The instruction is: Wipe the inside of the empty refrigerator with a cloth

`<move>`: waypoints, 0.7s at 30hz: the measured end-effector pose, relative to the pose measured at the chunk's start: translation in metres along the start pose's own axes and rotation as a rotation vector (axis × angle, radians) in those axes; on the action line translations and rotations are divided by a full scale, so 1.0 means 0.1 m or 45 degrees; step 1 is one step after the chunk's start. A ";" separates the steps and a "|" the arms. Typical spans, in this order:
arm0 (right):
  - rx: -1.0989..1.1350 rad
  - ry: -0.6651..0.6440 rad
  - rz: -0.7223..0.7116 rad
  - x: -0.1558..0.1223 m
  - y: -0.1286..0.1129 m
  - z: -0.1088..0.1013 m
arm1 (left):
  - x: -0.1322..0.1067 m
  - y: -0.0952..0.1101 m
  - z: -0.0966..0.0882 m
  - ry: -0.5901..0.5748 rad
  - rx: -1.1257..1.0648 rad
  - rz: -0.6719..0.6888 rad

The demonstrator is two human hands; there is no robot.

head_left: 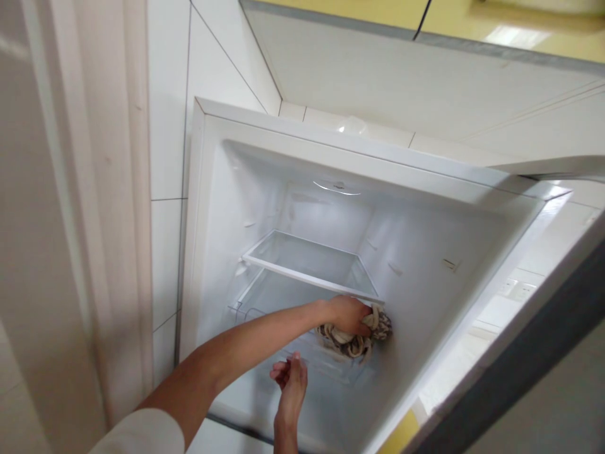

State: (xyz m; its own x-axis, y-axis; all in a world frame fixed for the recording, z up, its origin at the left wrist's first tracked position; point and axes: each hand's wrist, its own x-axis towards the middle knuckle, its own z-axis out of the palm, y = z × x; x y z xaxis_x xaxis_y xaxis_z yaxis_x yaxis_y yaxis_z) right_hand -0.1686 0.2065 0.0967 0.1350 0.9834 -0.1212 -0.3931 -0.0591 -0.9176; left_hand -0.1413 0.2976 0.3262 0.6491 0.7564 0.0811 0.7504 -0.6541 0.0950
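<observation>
My left hand (pixel 348 315) reaches across into an open fridge compartment (pixel 212 252), its fingers closed on a bunched cream-and-brown patterned cloth (pixel 352 343). The cloth lies against the right side of the interior, just below the front edge of a glass shelf (pixel 312 255). Lower and to the left, my right hand (pixel 290 378) is raised at the front of the compartment, fingers loosely bent and nothing visible in them. Part of a lower clear shelf or drawer (pixel 265 290) is hidden behind my left forearm.
An open fridge door (pixel 520 353) stands along the right. Above is a cabinet with yellow doors (pixel 359 12). A tiled wall (pixel 167 252) and a pale door frame (pixel 108 189) run close by on the left. A clear plastic bag (pixel 352 126) lies atop the fridge.
</observation>
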 end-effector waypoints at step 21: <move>0.174 -0.162 0.215 -0.01 -0.32 -0.22 | -1.55 0.39 -0.24 0.771 -0.107 -0.168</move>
State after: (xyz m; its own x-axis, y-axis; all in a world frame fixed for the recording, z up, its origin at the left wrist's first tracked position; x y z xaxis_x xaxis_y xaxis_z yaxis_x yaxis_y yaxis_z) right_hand -0.1358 0.2039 0.1176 -0.0555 0.9758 -0.2117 -0.5211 -0.2091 -0.8275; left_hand -0.2162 0.1550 0.3413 0.3470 0.7133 0.6089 0.7912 -0.5713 0.2184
